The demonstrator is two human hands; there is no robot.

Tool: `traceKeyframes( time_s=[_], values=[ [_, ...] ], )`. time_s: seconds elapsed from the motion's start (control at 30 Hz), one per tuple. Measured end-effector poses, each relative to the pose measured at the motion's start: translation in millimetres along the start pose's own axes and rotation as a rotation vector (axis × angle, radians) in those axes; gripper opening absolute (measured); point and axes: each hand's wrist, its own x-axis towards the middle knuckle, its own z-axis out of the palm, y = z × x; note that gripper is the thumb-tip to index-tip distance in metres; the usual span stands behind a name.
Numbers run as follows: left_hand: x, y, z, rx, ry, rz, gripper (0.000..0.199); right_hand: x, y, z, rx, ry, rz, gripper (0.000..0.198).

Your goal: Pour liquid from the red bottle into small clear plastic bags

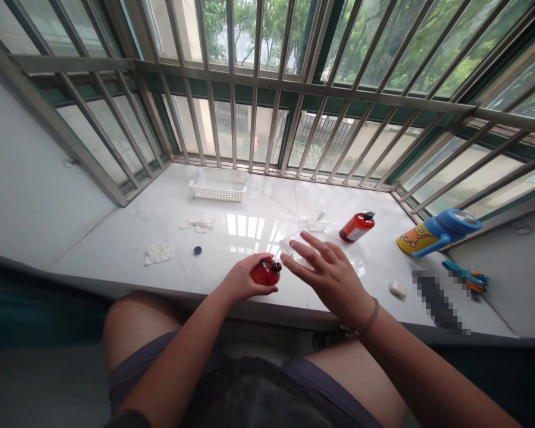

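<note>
My left hand [245,278] is wrapped round a red see-through bottle [264,273], whose uncapped dark neck points toward my right hand. My right hand [327,270] hovers just right of the neck, fingers stretched and apart, with nothing visible in it. Behind those fingers lies something clear [288,245], partly covered, its kind hard to make out. A small black cap [198,250] rests on the white ledge left of the bottle. Farther back are a clear square dish [318,220] and a second red bottle [356,227] with a black cap and a label.
A white perforated basket [218,186] sits near the barred window. Crumpled white cloths [158,254] lie at left. On the right are a blue and yellow drinking flask [437,232], a small white case [397,289], keys on a blue strap [459,270] and a blurred-out dark object [439,300].
</note>
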Motion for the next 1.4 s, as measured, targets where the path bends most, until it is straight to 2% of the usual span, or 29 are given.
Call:
traceKeyframes(
  time_s=[1.13,1.4],
  values=[
    [0,-1,0,0.004,0.012,-0.016,0.084,12,5,-6,-0.044,-0.001,-0.092,0.042],
    [0,-1,0,-0.005,0.008,-0.012,0.086,13,5,-6,-0.014,-0.015,-0.081,0.049]
  ],
)
